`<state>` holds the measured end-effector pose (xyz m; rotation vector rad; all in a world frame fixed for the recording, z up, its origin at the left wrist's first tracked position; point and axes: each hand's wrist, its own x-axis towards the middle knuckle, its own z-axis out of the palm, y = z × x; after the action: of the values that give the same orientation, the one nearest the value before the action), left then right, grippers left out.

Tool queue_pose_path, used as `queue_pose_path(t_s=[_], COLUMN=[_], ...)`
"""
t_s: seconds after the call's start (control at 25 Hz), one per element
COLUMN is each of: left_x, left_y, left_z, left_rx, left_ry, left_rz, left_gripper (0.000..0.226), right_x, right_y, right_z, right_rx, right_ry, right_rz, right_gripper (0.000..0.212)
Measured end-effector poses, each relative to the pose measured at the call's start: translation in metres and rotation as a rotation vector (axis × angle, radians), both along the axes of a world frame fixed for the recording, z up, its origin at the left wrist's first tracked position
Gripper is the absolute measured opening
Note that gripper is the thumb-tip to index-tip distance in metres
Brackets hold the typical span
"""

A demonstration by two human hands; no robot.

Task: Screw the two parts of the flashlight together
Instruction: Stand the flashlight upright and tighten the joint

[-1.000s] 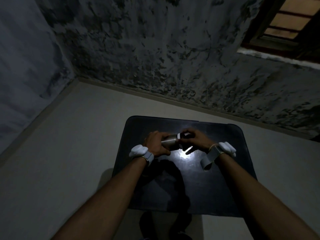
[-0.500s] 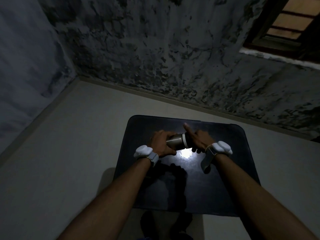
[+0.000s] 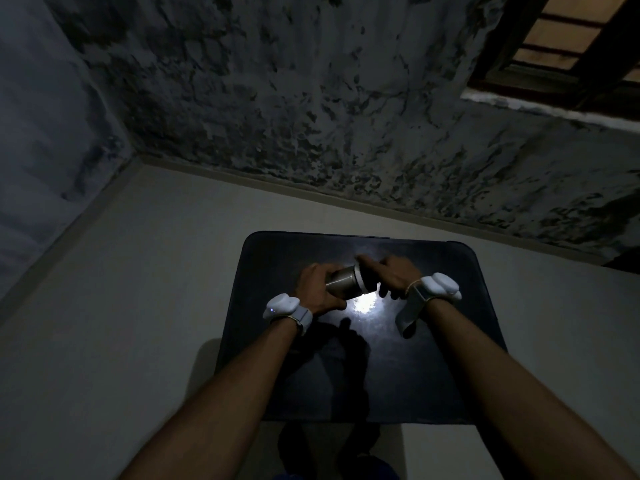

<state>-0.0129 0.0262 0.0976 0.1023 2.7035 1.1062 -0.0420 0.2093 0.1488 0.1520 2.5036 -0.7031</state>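
Silver flashlight point(image 3: 346, 284) with dark head, both hands point(image 3: 317, 292) point(image 3: 394, 275) clasped around it.

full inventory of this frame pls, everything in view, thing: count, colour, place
flashlight: 1, silver body with a white ring and dark end, held level above the table between both hands
table: 1, black and glossy, centre of the floor, bright glare spot below the flashlight
floor: 1, pale grey, around the table
walls: 2 meeting in a corner at left, grey with dark blotches
window: 1, dark frame, top right
wrist devices: 2, white, one on each wrist
left hand: 1, wrapped around the silver body
right hand: 1, on the dark end, forefinger stretched out
forearms: 2, bare, coming in from the bottom edge
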Motion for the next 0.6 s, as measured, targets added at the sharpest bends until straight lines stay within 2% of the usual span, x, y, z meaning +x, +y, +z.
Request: queue_pose_path(t_s=[0.08,0.16,0.2,0.32,0.36,0.4,0.48,0.52,0.6], left_x=[-0.002,-0.004,-0.006,-0.013,-0.018,-0.021,-0.027,-0.033,-0.043], left_y=[0.005,0.013,0.017,0.041,0.051,0.059,0.079,0.097,0.127], left_z=[-0.002,-0.005,-0.006,-0.009,-0.008,-0.008,-0.009,-0.009,-0.006], left_rx=[0.012,0.036,0.048,0.048,0.062,0.111,0.227,0.26,0.323], left_ry=[0.0,-0.012,-0.022,-0.034,-0.039,-0.048,-0.079,-0.087,-0.112], left_rz=[-0.015,-0.003,0.013,0.064,0.088,0.112,0.146,0.15,0.138], left_gripper=[0.065,0.067,0.068,0.065,0.064,0.065,0.066,0.064,0.056], right_x=[-0.001,-0.001,0.0,0.005,0.005,0.006,0.008,0.005,-0.006], right_y=[0.007,0.022,0.03,0.057,0.067,0.07,0.076,0.084,0.093], right_z=[-0.006,-0.01,-0.014,-0.036,-0.047,-0.054,-0.065,-0.07,-0.075], right_rx=[0.028,-0.022,-0.065,-0.145,-0.17,-0.201,-0.285,-0.327,-0.341], right_ry=[0.038,0.047,0.014,-0.046,-0.034,0.004,0.15,0.224,0.32], right_rz=[-0.062,-0.16,-0.202,-0.134,-0.067,-0.007,0.043,0.015,-0.103], right_gripper=[0.101,0.102,0.094,0.033,0.039,0.055,0.076,0.077,0.062])
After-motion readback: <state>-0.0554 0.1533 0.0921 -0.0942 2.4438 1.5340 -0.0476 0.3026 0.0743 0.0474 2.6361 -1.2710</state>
